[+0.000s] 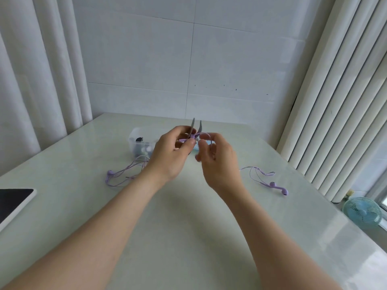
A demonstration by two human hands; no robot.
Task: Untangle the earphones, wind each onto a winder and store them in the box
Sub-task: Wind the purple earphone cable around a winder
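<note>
My left hand (pixel 173 151) is raised above the table and pinches a grey winder (pixel 196 127) whose two prongs stick up, with purple cable (pixel 202 135) wrapped around it. My right hand (pixel 217 160) is close beside it, fingers curled, holding a loop of that purple cable. A purple earbud and loose cable (pixel 123 173) trail on the table to the left. Two purple earbuds (pixel 278 187) with cable lie on the table to the right. A clear plastic box (pixel 137 143) sits behind my left hand, with dark and white items inside.
A pale glossy table (pixel 188 216) fills the foreground. A tablet with a dark screen (pixel 14 200) lies at the left edge. White curtains hang on both sides, a tiled wall is behind, and a small blue fan (pixel 362 212) stands beyond the right edge.
</note>
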